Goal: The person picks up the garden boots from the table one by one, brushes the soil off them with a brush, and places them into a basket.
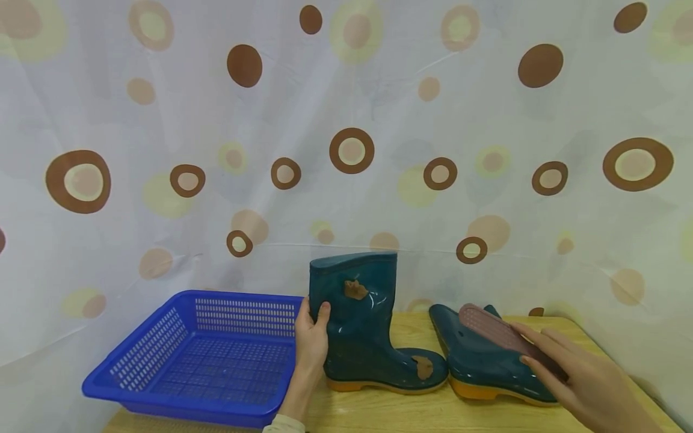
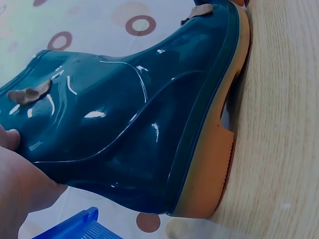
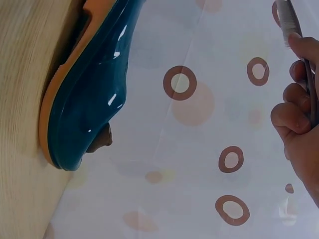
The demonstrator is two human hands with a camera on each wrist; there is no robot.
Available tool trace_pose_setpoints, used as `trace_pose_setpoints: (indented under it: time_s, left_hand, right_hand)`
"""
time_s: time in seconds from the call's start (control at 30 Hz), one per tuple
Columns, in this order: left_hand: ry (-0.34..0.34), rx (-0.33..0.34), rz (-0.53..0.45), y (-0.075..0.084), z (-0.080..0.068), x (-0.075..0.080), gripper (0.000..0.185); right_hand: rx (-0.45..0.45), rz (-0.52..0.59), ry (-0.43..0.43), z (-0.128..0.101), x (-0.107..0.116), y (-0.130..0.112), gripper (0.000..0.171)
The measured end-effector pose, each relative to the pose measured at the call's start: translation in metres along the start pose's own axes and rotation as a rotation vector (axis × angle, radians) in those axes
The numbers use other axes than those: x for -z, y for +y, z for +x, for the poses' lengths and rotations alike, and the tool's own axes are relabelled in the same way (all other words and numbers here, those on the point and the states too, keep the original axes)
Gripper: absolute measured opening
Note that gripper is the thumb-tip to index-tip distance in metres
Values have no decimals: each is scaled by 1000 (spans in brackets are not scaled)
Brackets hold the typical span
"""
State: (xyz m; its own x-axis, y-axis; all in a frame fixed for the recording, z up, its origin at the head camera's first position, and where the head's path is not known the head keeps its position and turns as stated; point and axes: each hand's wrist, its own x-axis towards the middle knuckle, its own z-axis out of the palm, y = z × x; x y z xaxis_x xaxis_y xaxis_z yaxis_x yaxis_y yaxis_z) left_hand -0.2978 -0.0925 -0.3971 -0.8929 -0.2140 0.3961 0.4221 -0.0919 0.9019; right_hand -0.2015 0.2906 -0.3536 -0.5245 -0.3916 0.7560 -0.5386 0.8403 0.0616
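Note:
A dark teal rubber boot with an orange sole stands upright on the table, toe to the right. Brown mud-like patches mark its shaft and toe. My left hand grips the back of the shaft, thumb on the near side; its other fingers are hidden behind. In my right hand is a brush with a pinkish-brown back, held above the second boot. White bristles show in the right wrist view, touching nothing there. A brown clump sticks to a boot toe in that view.
A blue plastic basket with slotted sides stands at the left of the wooden table. Behind everything hangs a white curtain with brown rings and dots. The second boot's shaft leans back to the left, partly behind the brush.

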Motion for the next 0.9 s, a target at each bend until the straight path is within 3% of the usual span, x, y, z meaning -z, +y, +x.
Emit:
trace_pose_setpoints:
  time_s: [0.4,0.9]
  left_hand:
    - [-45,-19,15,2,-2,1,40]
    - [-57,3,-20,0,0,1,39]
  right_hand:
    - [92,103,30,25,-14,-20,58]
    - [120,164,88,49,-38,-40,49]
